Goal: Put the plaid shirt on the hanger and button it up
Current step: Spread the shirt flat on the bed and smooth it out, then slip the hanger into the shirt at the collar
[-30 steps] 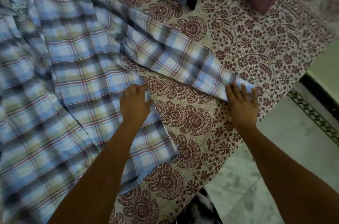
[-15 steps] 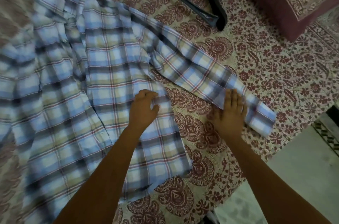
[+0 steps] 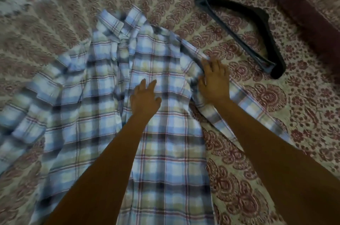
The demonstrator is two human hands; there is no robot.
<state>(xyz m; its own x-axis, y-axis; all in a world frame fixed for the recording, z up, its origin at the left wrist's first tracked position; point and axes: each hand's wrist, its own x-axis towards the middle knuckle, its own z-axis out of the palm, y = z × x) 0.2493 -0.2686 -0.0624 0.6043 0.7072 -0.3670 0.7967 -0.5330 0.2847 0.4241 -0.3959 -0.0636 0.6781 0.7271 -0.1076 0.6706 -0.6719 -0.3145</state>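
The blue, white and red plaid shirt (image 3: 103, 118) lies spread on the bed with its collar at the far end. My left hand (image 3: 145, 99) rests flat on the shirt's right front panel, fingers straight. On the upper part of the right sleeve, near the shoulder seam, my right hand (image 3: 214, 83) presses with spread fingers. The sleeve runs from under it toward the near right. A dark hanger (image 3: 237, 35) lies on the bedsheet to the far right of the shirt, apart from it and from both hands.
The patterned maroon and cream bedsheet (image 3: 239, 178) covers the bed under everything. A maroon-edged pillow (image 3: 301, 3) sits at the far right corner, just beyond the hanger.
Both hands have slid up the shirt toward the collar; my right hand went from the sleeve's cuff end to its shoulder end. The view shifted, bringing the whole hanger and collar into sight.
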